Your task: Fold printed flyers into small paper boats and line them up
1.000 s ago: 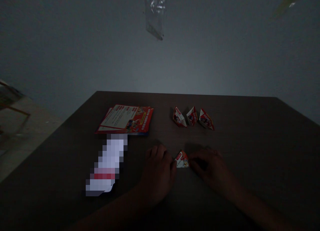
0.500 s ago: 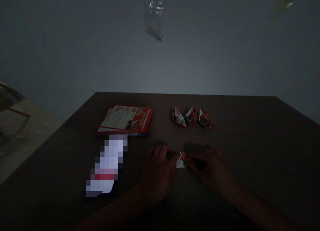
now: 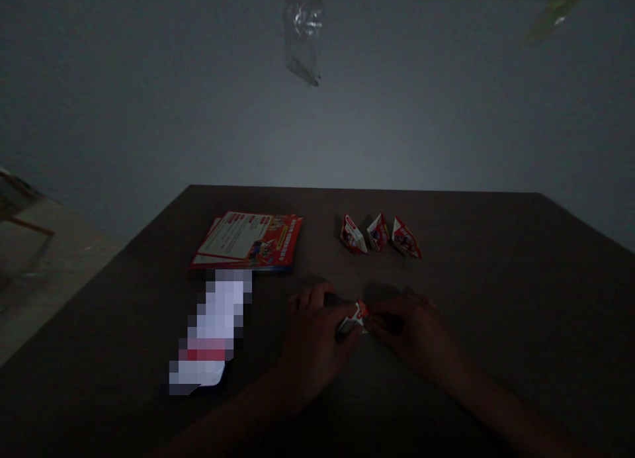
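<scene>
Near the front middle of the dark table, a small folded piece of red and white paper point(image 3: 358, 312) lies between my two hands. My left hand point(image 3: 316, 335) has its thumb and index finger closed on the paper's left side, its other fingers bent on the tabletop. On the right side, my right hand point(image 3: 414, 332) pinches the paper between thumb and fingertips. Beyond the hands stand three folded red and white paper shapes, a left one point(image 3: 353, 234), a middle one point(image 3: 378, 233) and a right one point(image 3: 405, 238). The room is dim.
A stack of red printed sheets point(image 3: 248, 239) lies at the table's left. In front of it is a bright, pixelated phone-like object point(image 3: 213, 332). Behind the table point(image 3: 476, 246) rises a grey wall with a clear plastic bag point(image 3: 303, 38) hanging on it.
My left thumb and index finger have spread around the left side of the small paper, which now looks more raised and narrower. My right hand has barely moved. The view has shifted slightly.
</scene>
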### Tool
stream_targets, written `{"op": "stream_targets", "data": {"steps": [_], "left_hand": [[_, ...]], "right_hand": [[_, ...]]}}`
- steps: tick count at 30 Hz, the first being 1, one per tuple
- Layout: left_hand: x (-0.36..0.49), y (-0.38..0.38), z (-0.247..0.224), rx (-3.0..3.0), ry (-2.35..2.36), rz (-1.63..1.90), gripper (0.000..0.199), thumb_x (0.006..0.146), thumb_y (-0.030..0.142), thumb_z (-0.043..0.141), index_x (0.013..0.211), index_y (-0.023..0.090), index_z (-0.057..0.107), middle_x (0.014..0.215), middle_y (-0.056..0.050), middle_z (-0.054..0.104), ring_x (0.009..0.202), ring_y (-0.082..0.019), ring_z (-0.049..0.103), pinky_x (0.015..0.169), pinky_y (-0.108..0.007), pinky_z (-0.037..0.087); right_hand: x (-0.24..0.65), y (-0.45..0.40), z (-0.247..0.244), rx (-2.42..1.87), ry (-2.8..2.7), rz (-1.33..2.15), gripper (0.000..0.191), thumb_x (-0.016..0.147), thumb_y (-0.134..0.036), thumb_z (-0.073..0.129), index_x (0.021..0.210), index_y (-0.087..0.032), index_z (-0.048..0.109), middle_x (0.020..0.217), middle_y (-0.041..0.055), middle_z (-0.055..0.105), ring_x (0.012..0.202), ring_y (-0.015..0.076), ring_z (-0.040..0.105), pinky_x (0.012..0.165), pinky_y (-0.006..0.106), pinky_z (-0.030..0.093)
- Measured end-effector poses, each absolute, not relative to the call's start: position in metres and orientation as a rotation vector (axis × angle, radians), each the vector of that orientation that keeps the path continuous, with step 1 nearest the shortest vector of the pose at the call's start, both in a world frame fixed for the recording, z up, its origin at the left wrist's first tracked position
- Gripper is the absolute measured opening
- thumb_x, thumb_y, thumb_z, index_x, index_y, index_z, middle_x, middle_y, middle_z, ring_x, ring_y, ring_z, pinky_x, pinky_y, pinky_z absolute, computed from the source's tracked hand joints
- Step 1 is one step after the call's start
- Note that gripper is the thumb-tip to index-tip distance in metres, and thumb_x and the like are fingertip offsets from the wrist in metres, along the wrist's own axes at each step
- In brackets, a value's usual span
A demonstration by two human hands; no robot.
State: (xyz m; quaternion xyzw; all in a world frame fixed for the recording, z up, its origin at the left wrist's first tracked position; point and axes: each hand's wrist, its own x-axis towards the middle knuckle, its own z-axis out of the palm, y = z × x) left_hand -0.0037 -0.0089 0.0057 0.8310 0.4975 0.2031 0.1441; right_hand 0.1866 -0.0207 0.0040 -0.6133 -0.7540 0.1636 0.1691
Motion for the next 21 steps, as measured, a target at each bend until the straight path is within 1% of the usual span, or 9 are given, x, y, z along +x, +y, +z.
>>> {"op": "stream_targets", "data": {"steps": [7, 11, 15, 18, 21], "left_hand": [[-0.01, -0.005, 0.008, 2.336, 1.407, 0.482, 0.031, 0.079, 0.026, 0.062, 0.109, 0.036, 0.065, 0.117, -0.005, 0.05, 0.111, -0.026, 0.044, 0.089, -0.044, 0.034], [-0.016, -0.003, 0.009, 2.309, 1.396, 0.45, 0.036, 0.078, 0.019, 0.062, 0.109, 0.037, 0.065, 0.12, -0.004, 0.05, 0.112, -0.026, 0.044, 0.09, -0.044, 0.033], [-0.02, -0.002, 0.007, 2.304, 1.366, 0.441, 0.043, 0.075, 0.011, 0.06, 0.107, 0.04, 0.066, 0.12, -0.004, 0.05, 0.112, -0.025, 0.044, 0.09, -0.045, 0.033], [-0.022, -0.001, 0.004, 2.311, 1.339, 0.451, 0.048, 0.074, 0.006, 0.057, 0.107, 0.04, 0.065, 0.123, -0.003, 0.049, 0.114, -0.025, 0.043, 0.09, -0.046, 0.033], [-0.023, -0.005, 0.002, 2.34, 1.333, 0.486, 0.047, 0.075, 0.006, 0.054, 0.109, 0.038, 0.065, 0.124, -0.003, 0.049, 0.115, -0.026, 0.043, 0.091, -0.047, 0.033]], "right_hand": [[0.185, -0.02, 0.008, -1.77, -2.119, 0.527, 0.014, 0.076, -0.028, 0.066, 0.089, -0.03, 0.072, 0.081, 0.0001, 0.073, 0.079, 0.0231, 0.063, 0.078, 0.039, 0.038], [0.186, -0.019, 0.008, -1.767, -2.108, 0.53, 0.016, 0.076, -0.029, 0.066, 0.09, -0.032, 0.072, 0.082, -0.0011, 0.073, 0.079, 0.0221, 0.063, 0.079, 0.038, 0.037], [0.186, -0.019, 0.008, -1.766, -2.124, 0.554, 0.017, 0.078, -0.03, 0.062, 0.092, -0.032, 0.072, 0.083, 0.0003, 0.073, 0.08, 0.0229, 0.063, 0.079, 0.038, 0.037], [0.186, -0.019, 0.007, -1.764, -2.115, 0.562, 0.018, 0.078, -0.031, 0.063, 0.093, -0.033, 0.072, 0.085, 0.0, 0.074, 0.082, 0.0236, 0.063, 0.081, 0.039, 0.037], [0.186, -0.018, 0.007, -1.782, -2.109, 0.575, 0.017, 0.077, -0.031, 0.065, 0.092, -0.033, 0.072, 0.085, -0.0014, 0.074, 0.081, 0.0231, 0.063, 0.083, 0.04, 0.035]]}}
